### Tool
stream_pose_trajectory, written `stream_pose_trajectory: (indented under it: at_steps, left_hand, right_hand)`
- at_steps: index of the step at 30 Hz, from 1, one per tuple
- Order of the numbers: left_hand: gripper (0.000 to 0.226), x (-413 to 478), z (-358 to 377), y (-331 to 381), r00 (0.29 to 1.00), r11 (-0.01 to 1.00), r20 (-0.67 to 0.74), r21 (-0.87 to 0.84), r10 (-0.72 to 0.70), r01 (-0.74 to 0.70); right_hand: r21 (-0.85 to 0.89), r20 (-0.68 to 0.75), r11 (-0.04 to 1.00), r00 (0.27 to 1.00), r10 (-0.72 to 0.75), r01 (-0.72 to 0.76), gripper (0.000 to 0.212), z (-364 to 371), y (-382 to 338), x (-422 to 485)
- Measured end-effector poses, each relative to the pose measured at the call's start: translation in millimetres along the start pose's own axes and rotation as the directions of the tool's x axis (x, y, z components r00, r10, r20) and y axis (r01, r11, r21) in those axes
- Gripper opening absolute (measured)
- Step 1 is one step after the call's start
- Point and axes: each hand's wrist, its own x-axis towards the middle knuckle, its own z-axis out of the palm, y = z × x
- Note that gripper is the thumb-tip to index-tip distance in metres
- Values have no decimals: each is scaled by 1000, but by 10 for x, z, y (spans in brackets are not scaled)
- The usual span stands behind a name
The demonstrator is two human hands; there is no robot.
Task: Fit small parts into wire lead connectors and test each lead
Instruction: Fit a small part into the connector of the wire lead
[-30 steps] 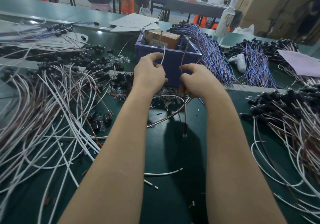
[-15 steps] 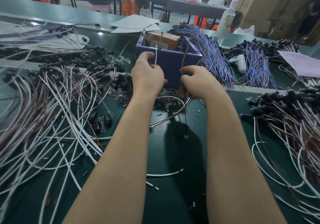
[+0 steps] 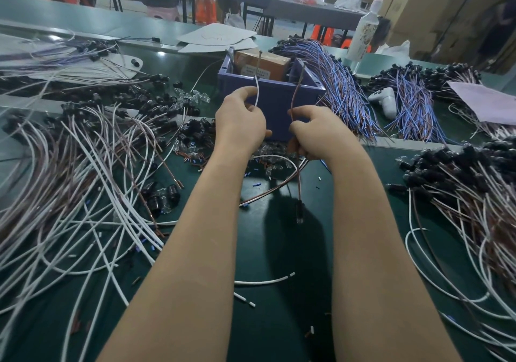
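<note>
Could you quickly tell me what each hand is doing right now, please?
The left hand pinches a white wire.
The right hand grips a brown wire.

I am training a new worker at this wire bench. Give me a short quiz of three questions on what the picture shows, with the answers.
1. Which wire does the left hand pinch? A) white B) blue C) brown
2. True or false: the black connector on the wire below the hands lies inside the blue bin.
3. Fill in: the brown wire rising in front of the bin is held by the ____ hand.

Key
1. A, the white wire.
2. False: it is over the green table, in front of the bin.
3. The right hand.
</note>
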Motion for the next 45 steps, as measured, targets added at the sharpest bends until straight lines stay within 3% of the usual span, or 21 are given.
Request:
stream_pose_trajectory:
  at_steps: [9,12,14,17,21,23,25,27,30,32,39,42,45]
  left_hand:
    - [41,-63,-16,60,1000,998,24,59,-14,13]
    - [41,-85,-79,128,999,956,-21,293,28,-21]
    - [50,-119,-137,232,995,832,-35,551,93,-58]
    - [58,-230,-168,468,974,631,136,744,181,-221]
    - [60,-392,-102,668,885,594,364,657,291,-465]
    - [53,-463,-46,662,788,609,590,563,176,-558]
    - [44,-536,37,583,678,542,730,607,-90,-581]
    - [43,-575,134,473,610,469,741,660,-281,-586]
    - [40,-597,227,378,560,385,742,671,-370,-634]
    - [39,-574,234,326,573,359,716,697,-398,-621]
    - [29,-554,219,264,607,399,701,713,-375,-577]
    - [20,-468,111,277,629,543,722,664,-288,-514]
    - [10,-330,-59,329,746,696,659,581,-98,-422]
  right_hand:
    - [28,-17,1000,1000,-9,10,41,22,22,6]
    - [44,39,999,999,30,-32,28,-9,17,-7]
    - [120,102,987,990,96,-108,21,-36,16,-37]
    - [265,156,938,970,185,-221,23,-56,39,-76]
    - [290,48,923,968,248,-251,24,-124,112,-47]
    - [269,-110,944,967,229,-193,28,-198,178,-6]
    - [289,-252,947,943,218,-142,30,-262,236,23]
    - [322,-312,940,925,218,-113,26,-285,267,22]
    - [319,-319,942,925,206,-100,26,-264,271,16]
    - [328,-303,940,931,203,-98,25,-256,255,16]
    - [363,-293,928,934,203,-88,18,-251,223,-21]
    - [367,-275,925,939,207,-97,17,-265,209,-37]
    - [371,-178,924,970,166,-90,18,-265,163,-77]
